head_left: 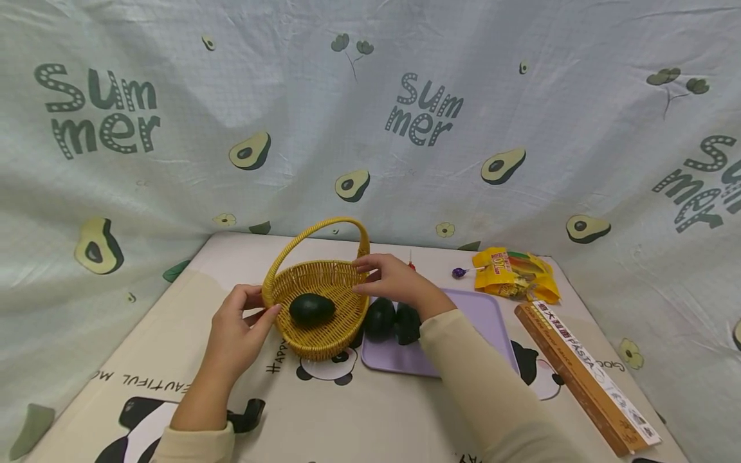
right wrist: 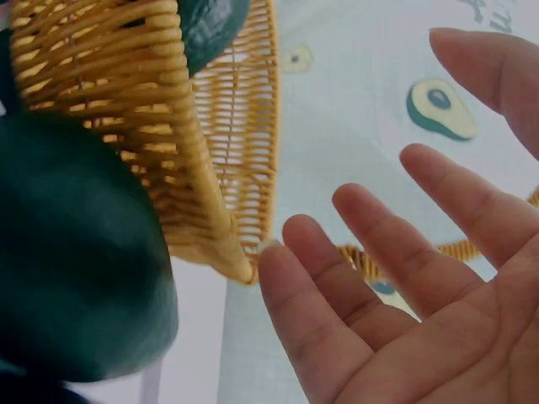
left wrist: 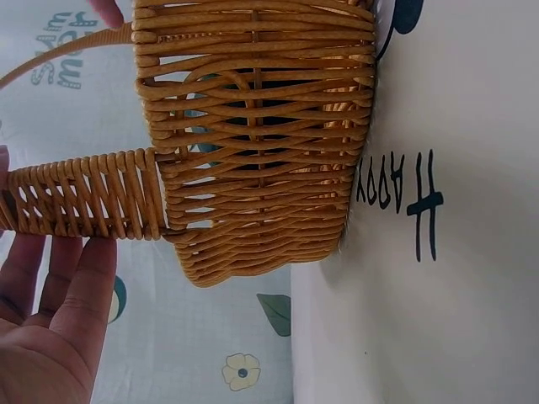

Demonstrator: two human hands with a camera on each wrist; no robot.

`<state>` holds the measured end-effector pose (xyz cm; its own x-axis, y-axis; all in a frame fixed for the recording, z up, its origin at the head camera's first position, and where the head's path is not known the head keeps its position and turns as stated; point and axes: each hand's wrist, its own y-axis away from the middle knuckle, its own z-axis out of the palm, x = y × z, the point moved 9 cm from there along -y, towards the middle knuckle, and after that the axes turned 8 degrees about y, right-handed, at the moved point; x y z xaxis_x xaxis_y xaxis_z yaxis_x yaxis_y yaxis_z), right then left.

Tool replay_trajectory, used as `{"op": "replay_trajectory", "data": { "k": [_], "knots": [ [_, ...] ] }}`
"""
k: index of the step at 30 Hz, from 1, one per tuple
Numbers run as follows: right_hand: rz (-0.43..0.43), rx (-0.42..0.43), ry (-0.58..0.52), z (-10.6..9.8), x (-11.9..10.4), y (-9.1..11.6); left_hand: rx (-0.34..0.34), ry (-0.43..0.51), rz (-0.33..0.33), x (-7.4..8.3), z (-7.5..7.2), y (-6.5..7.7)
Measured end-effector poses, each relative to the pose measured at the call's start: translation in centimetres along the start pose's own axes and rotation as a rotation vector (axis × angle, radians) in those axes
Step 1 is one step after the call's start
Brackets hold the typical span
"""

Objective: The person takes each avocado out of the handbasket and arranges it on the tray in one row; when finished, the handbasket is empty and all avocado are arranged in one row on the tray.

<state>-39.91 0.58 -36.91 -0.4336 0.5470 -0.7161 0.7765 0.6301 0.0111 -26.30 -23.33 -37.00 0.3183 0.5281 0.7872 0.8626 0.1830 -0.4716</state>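
A yellow wicker basket (head_left: pixel 315 350) with a tall handle stands in the middle of the table, one dark green avocado (head_left: pixel 312 310) lying inside it. At the left foot of the handle, my left hand (head_left: pixel 240 328) holds the basket between thumb and fingers; the left wrist view has its fingertips (left wrist: pixel 88 278) against the woven strip. My right hand (head_left: pixel 396 283) hovers over the basket's right rim with spread, slightly bent fingers and nothing in it. Beneath that hand, dark avocados (head_left: pixel 380 316) lie on a lilac tray (head_left: pixel 483 315), partly covered by the right forearm.
Right of the tray are a purple-headed lollipop (head_left: pixel 459 272), a yellow candy bag (head_left: pixel 515 275) and a long brown pasta box (head_left: pixel 585 379). A red lollipop (head_left: pixel 411 265) shows behind the right hand. A printed curtain (head_left: pixel 370 116) hangs round the table (head_left: pixel 347 418).
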Motion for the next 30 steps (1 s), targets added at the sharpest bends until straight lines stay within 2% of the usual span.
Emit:
{"op": "replay_trajectory", "data": {
  "k": [10,19,30],
  "knots": [
    [0.028,-0.062,0.098,1.5,-1.5,-1.8,0.0,0.002,0.007,0.1,-0.1,0.0],
    [-0.013,-0.151,0.173,3.6,-2.3,-3.6,0.0,0.002,0.004,0.0,-0.2,0.1],
    [0.037,-0.203,0.197,5.8,-2.4,-5.1,-0.007,0.015,0.009,0.0,0.1,-0.1]
  ]
}}
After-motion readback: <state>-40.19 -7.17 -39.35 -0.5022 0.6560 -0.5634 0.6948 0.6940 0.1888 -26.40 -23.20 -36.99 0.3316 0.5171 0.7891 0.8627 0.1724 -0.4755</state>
